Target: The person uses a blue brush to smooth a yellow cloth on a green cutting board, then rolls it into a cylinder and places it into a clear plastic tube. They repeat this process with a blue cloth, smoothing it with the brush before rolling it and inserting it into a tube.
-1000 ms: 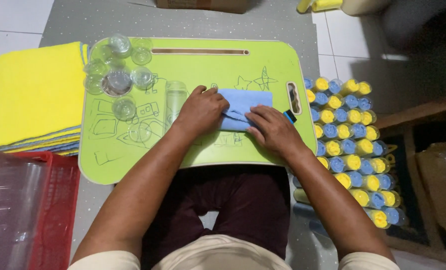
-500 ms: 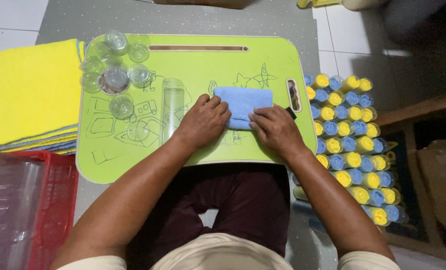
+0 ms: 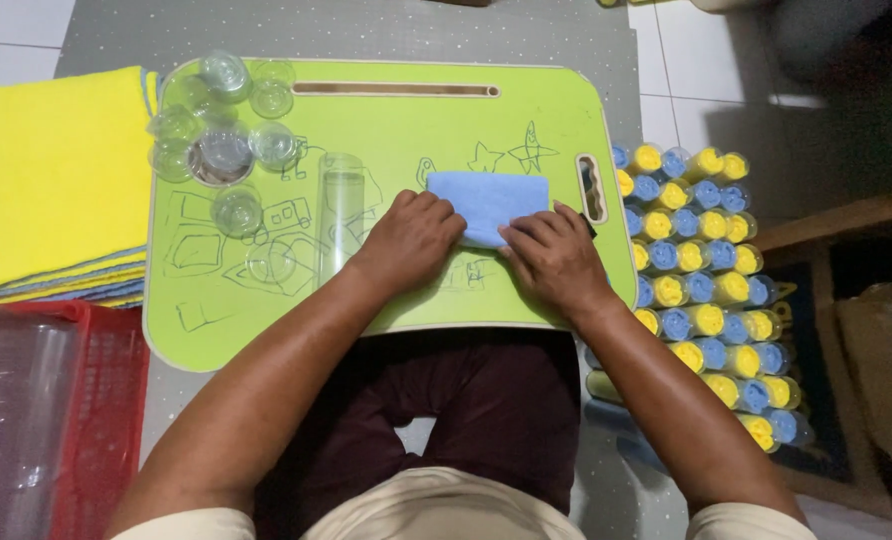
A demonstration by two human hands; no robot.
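Note:
A folded blue cloth [image 3: 491, 200] lies on the green lap table [image 3: 386, 130], right of centre. My left hand [image 3: 411, 240] grips its near left edge with the fingers curled. My right hand [image 3: 551, 258] holds its near right edge in the same way. Part of the cloth is hidden under both hands. A clear plastic tube [image 3: 341, 210] lies on the table just left of my left hand.
Several clear plastic lids [image 3: 221, 130] sit at the table's far left corner. A stack of yellow cloths [image 3: 51, 180] lies to the left. A red basket [image 3: 96, 420] with clear plastic stands near left. Rows of tubes with yellow and blue rolls [image 3: 701, 290] fill the right.
Both hands have drawn back toward me along the blue cloth, and more of the cloth now shows beyond the fingers.

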